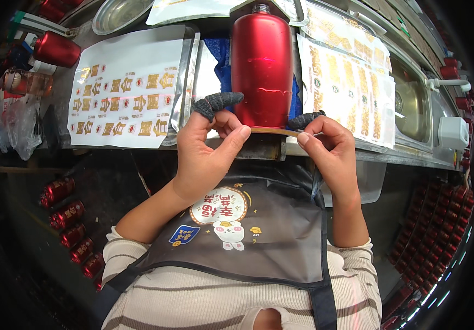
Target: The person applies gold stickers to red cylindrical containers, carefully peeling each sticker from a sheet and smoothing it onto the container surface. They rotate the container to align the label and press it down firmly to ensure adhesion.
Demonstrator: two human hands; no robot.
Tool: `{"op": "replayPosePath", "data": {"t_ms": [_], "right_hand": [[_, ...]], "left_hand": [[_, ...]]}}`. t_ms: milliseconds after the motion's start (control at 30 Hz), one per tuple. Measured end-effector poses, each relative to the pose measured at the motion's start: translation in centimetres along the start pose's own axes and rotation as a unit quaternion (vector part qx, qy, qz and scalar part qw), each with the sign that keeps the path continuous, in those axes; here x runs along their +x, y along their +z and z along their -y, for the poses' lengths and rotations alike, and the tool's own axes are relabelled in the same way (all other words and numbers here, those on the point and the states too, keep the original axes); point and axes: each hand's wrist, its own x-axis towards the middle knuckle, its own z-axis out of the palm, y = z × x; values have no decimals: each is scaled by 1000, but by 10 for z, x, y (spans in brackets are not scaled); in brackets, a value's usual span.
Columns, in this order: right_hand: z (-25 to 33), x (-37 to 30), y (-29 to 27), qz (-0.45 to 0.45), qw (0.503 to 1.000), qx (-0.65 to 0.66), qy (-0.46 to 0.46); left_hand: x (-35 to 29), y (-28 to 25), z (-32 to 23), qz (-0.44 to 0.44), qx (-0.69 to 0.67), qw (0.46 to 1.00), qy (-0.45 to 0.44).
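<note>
A glossy red bottle (262, 66) lies in front of me with its neck pointing away and its base toward me. Just at that base, a thin gold-brown strip (273, 131) is stretched between my hands. Thumb and fingers of my left hand (206, 143) pinch its left end. At the other end, my right hand (333, 146) pinches it the same way. Dark knitted covers sit on both index fingers, which reach out beside the bottle. Whether the strip touches the bottle cannot be made out.
Sheets of gold decals lie on trays, one sheet (127, 60) at left, another (352, 93) at right. A blue cloth (221, 60) is under the bottle. A sink (412, 110) with a white tap is at right. Rows of red bottles (434, 236) stand below.
</note>
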Motion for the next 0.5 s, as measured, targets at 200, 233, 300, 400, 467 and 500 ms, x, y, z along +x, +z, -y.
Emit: {"op": "replayPosePath", "data": {"t_ms": [200, 233, 300, 400, 467, 500], "right_hand": [[-3, 3, -1, 3, 1000, 18, -11], [-3, 3, -1, 5, 1000, 22, -7], [-3, 2, -1, 7, 1000, 31, -1], [-3, 3, -2, 5, 999, 30, 10], [-2, 2, 1, -4, 999, 35, 14], [-2, 2, 2, -8, 999, 37, 15]], "left_hand": [[4, 0, -1, 15, 22, 1000, -10], [3, -1, -2, 23, 27, 999, -19], [3, -1, -1, 25, 24, 999, -21], [4, -1, 0, 27, 19, 999, -20], [3, -1, 0, 27, 18, 999, -23], [3, -1, -1, 27, 18, 999, -26]]}}
